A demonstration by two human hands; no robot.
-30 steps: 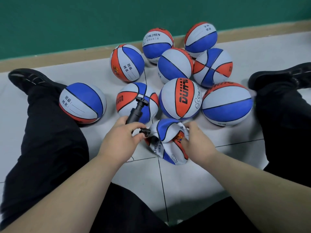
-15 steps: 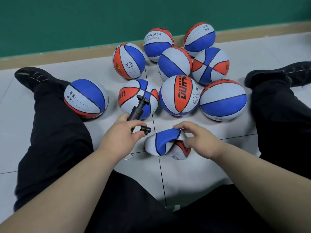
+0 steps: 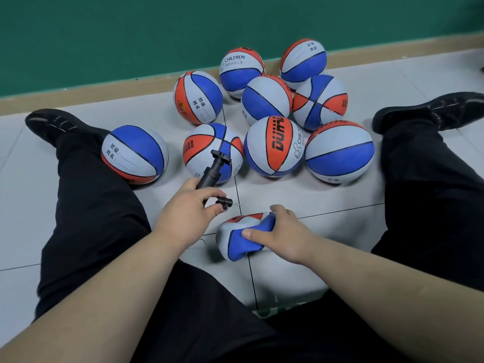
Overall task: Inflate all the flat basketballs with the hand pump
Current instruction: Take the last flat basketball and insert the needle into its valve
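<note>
While nine round basketballs [image 3: 273,146] crowd the upper centre of the frame, all looking fully pumped, one flat basketball [image 3: 235,243] lies crumpled on the tiled floor [image 3: 301,197] at lower centre. The right hand [image 3: 284,238] grips its folded skin, thumb pressed into the blue panel. The left hand [image 3: 187,212] is wrapped around the hand pump [image 3: 213,170], whose needle [image 3: 236,204] points right, just above the ball and not in it. The valve is hidden, perhaps inside a fold. This ball seems the only one left: find the valve, insert, pump.
</note>
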